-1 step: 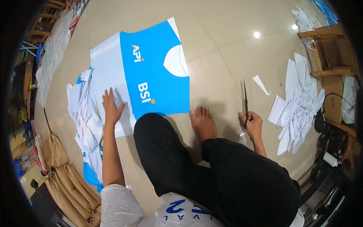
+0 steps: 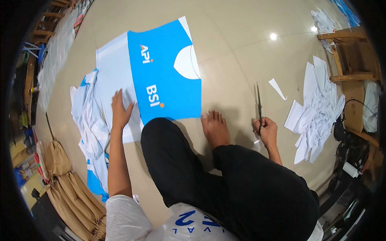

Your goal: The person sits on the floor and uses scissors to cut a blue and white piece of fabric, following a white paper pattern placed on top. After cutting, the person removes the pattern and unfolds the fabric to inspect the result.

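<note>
A flat cut shirt panel, blue at the neck end and white at the other, lies spread on the tiled floor. White fabric shows inside its curved neckline. Over its white part is my left hand, open with the fingers stretched out; whether the palm touches the cloth I cannot tell. My right hand is closed round the handles of dark scissors, apart from the panel, blades pointing away from me. Beyond them to the right lies a narrow white scrap.
Crumpled white and blue fabric lies left of the panel, partly against it. A heap of white cloth pieces is at the right, near a wooden frame and a carton. Tan fabric hangs at the lower left. My bare foot is beside the panel.
The fingers of my left hand have drawn closer together, and the hand sits slightly further right. My right hand keeps hold of the scissors with hardly any movement.
</note>
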### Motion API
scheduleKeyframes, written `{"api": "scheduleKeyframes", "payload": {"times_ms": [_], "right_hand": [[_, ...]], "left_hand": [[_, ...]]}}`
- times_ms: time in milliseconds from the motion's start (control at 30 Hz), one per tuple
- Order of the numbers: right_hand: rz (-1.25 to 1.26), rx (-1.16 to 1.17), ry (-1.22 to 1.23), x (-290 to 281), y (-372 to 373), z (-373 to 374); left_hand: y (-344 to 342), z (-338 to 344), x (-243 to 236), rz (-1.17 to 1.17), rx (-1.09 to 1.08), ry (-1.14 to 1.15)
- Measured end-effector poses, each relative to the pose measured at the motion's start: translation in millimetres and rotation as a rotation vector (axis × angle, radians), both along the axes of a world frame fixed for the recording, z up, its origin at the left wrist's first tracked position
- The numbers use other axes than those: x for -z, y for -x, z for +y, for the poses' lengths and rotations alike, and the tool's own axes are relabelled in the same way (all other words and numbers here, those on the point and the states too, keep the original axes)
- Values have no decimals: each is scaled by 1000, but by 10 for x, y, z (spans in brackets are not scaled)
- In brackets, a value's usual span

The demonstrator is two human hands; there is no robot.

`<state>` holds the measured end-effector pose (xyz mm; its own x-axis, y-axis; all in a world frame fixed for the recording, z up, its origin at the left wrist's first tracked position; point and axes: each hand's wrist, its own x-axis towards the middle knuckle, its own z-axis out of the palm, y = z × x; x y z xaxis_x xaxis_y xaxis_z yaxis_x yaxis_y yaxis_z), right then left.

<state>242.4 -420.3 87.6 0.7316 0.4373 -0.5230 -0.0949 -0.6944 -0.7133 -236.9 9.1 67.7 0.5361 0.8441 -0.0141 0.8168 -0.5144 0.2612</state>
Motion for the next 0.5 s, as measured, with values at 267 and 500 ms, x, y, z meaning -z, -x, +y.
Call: {"api": "scheduleKeyframes", "payload": {"times_ms": [267,500], "right_hand": [[302,-162,-67,-42,287,317],[428,-286,-34,-27,405,734]], "left_hand": [[-2104,-829,-343,-171,292,228],[-2471,-1349,-33,-275,286,92]]}}
